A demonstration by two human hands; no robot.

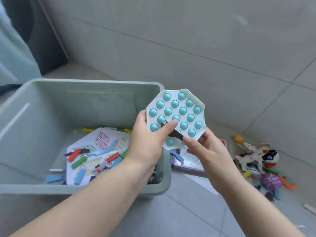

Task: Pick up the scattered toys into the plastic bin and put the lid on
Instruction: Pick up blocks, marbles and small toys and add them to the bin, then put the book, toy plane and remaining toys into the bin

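Note:
A white octagonal pop toy with teal bubbles is held up over the right rim of the grey-green plastic bin. My left hand grips its left edge, thumb pressing a small black piece against its face. My right hand holds the toy's lower right edge from below, thumb at the black piece's end. Inside the bin lie a white hexagonal peg board and several coloured blocks. No lid is in view.
On the tiled floor right of the bin lie a purple booklet, a white toy horse, an orange ball, a purple ball and several small coloured pieces. A dark cabinet stands at the top left.

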